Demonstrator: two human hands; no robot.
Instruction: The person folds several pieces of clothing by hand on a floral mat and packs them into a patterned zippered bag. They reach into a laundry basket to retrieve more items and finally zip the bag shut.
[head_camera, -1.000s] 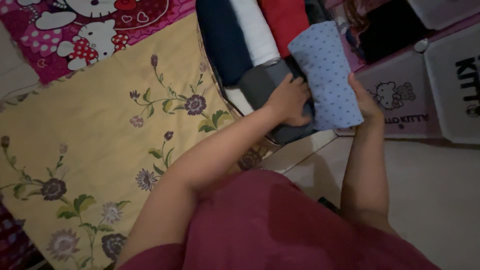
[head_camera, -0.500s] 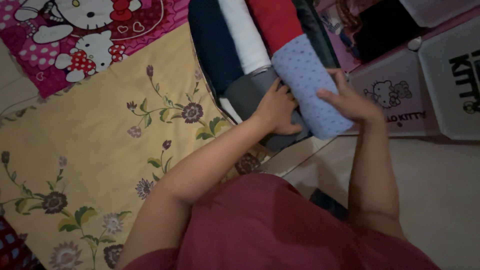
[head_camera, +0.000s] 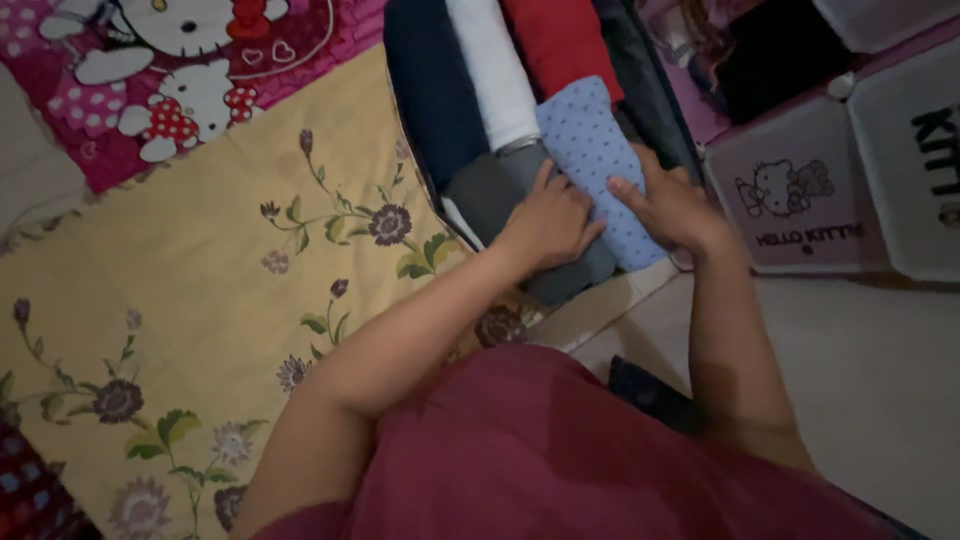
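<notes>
Head view: a dark container (head_camera: 660, 110), its rim mostly hidden, holds folded clothes packed side by side: a navy piece (head_camera: 430, 85), a white roll (head_camera: 492, 70), a red piece (head_camera: 560, 40), a grey piece (head_camera: 490, 190) and a blue dotted roll (head_camera: 590, 160). The left hand (head_camera: 548, 222) lies flat and open on the grey piece. The right hand (head_camera: 668, 205) presses open-fingered on the blue dotted roll, holding nothing. The container sits at the edge of a yellow floral sheet (head_camera: 200, 280). Its far end is cut off.
</notes>
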